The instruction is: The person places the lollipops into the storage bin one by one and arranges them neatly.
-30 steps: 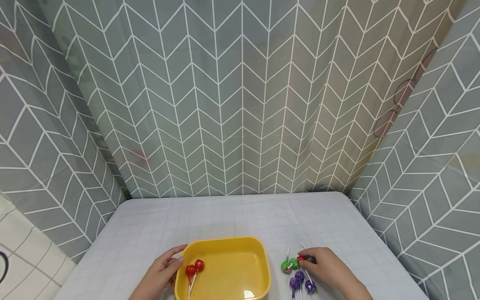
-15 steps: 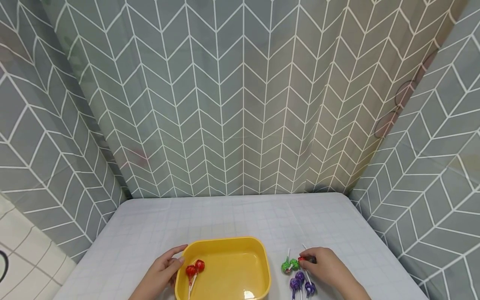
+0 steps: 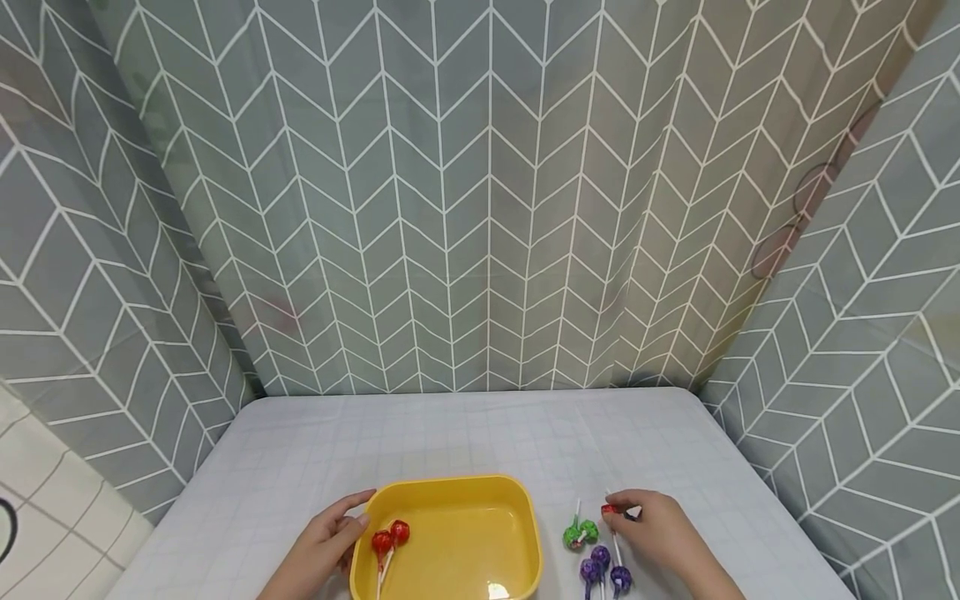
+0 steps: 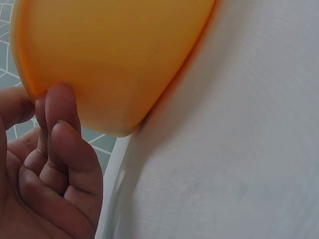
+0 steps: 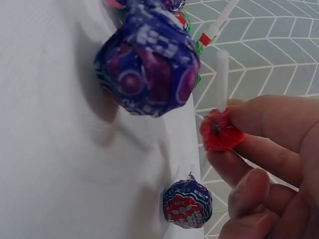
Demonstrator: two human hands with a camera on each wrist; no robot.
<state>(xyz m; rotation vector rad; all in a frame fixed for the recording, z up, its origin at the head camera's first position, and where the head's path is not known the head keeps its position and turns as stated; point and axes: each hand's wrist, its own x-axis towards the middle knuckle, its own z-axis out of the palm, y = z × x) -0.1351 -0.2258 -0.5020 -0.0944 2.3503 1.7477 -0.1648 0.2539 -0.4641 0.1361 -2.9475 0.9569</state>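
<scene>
My left hand (image 3: 318, 546) holds the left rim of a yellow plastic tray (image 3: 465, 542). In the left wrist view, its curled fingers rest against the tray's outer wall (image 4: 114, 55). Two red-wrapped lollipops (image 3: 381, 542) lie inside at the left. To the right of the tray, my right hand (image 3: 656, 529) pinches the head of another red lollipop (image 5: 219, 132), its white stick pointing up in the right wrist view. Green lollipops (image 3: 576, 533) and several purple lollipops (image 3: 590, 570) lie between tray and hand. A dark blue lollipop (image 5: 188, 204) sits beneath the right fingers, mostly hidden in the head view.
The table (image 3: 300, 450) is covered with a white cloth. Grey chevron-patterned curtains (image 3: 487, 208) stand behind it and at both sides. White tiles (image 3: 60, 500) show at the lower left.
My right hand has shifted slightly up with the red lollipop, away from the green ones. The left hand and tray stay in place.
</scene>
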